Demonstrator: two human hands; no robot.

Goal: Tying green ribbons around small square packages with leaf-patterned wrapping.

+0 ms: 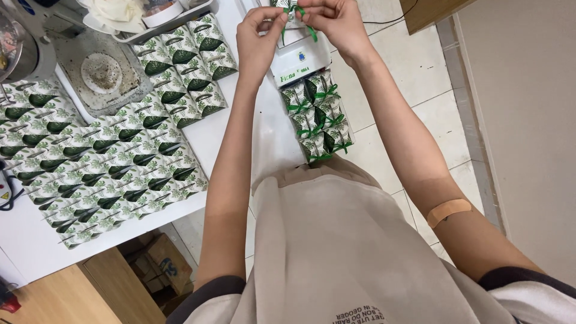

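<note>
Pinching a green ribbon (298, 13), fingers of left hand (259, 33) and right hand (338, 23) grip it between them.

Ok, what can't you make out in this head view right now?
- Small box between the left hand and right hand: cut off by the top edge and covered by the fingers; only a bit of green ribbon shows.
- Ribbon knot: hidden, so tied or not is unclear.
- White device under the hands: partly covered by them.
- Bowl at far left: cut off by the frame edge.
</note>
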